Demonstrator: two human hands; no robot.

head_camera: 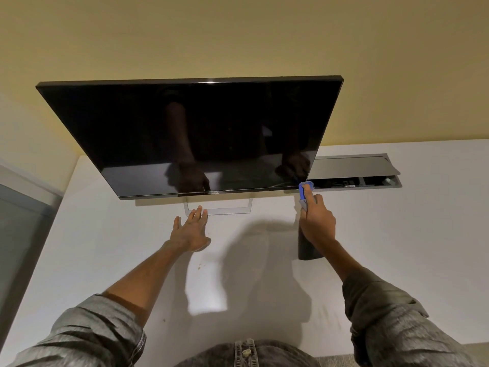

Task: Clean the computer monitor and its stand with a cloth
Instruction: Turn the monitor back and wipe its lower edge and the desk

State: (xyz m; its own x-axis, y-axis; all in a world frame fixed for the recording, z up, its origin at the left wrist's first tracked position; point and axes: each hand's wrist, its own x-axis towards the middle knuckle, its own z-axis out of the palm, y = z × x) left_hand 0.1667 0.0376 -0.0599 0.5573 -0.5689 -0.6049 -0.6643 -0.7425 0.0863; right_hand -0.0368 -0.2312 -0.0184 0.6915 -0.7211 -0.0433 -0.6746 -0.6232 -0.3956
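The right hand (316, 223) pinches the cloth (305, 193), its fingertip pressing it to the monitor (185, 133) at the lower right corner. The left hand (189, 230) lies flat, fingers straight, tips on the stand (238, 209). Corner wiping seems underway; next likely a steady sweep along the bottom edge.

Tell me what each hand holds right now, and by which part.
The right hand grips the blue cloth at its lower end, its top against the monitor corner. The left hand holds nothing; its straight fingers rest on the stand.
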